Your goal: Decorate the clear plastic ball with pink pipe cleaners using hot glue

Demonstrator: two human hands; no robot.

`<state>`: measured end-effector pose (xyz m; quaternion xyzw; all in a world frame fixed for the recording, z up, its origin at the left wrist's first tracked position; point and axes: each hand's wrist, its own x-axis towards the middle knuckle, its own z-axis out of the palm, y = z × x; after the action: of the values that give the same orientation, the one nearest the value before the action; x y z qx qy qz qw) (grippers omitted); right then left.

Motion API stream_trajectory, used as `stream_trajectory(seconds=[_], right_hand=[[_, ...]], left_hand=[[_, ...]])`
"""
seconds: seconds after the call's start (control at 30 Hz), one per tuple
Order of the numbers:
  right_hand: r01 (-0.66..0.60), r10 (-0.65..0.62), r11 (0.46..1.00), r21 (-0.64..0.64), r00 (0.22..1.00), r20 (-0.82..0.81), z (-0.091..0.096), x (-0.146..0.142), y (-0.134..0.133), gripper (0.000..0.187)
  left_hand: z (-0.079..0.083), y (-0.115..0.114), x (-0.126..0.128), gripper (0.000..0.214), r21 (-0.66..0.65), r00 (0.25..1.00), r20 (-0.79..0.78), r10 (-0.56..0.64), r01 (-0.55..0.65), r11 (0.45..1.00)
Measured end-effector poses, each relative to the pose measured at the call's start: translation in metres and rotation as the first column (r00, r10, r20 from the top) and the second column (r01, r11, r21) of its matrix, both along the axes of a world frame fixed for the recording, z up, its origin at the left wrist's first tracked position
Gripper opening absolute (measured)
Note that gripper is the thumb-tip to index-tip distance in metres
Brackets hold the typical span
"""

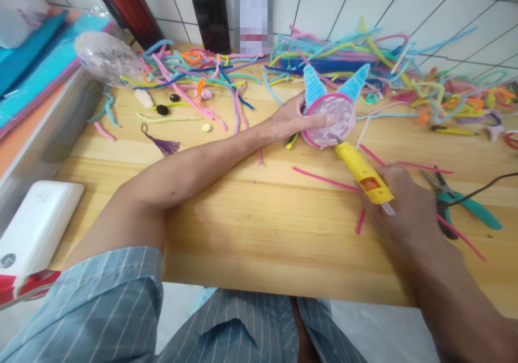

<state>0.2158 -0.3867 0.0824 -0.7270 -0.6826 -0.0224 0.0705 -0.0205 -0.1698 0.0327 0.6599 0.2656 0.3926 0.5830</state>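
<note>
My left hand (pixel 293 121) reaches across the wooden table (pixel 243 217) and grips a clear ball (pixel 332 119) ringed with pink pipe cleaner. Two light blue cone ears (pixel 313 85) stand on top of the ball. My right hand (pixel 399 206) is closed round a yellow glue gun (pixel 363 174). The gun's nozzle touches the lower edge of the ball. A dark cord (pixel 481 189) runs off to the right from that hand.
A big tangle of coloured pipe cleaners (pixel 364 66) covers the far side of the table. Teal-handled pliers (pixel 465 204) lie right of my right hand, among loose pink pieces. A second clear ball (pixel 107 58), a purple tassel (pixel 164 146) and a white power bank (pixel 36 225) lie to the left.
</note>
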Motion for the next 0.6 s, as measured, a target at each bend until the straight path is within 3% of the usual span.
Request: stream_trajectory(seconds=[0.23, 0.6], right_hand=[[0.021, -0.021, 1.0, -0.015, 1.0, -0.017, 0.0054, -0.0023, -0.0004, 0.026], [0.051, -0.053, 0.998, -0.04, 0.997, -0.051, 0.0064, -0.0067, 0.0038, 0.042]], left_hand=[[0.0018, -0.0012, -0.0006, 0.082, 0.009, 1.0, 0.009, -0.024, 0.024, 1.0], [0.0042, -0.0019, -0.0009, 0.084, 0.004, 1.0, 0.0, -0.023, 0.023, 1.0]])
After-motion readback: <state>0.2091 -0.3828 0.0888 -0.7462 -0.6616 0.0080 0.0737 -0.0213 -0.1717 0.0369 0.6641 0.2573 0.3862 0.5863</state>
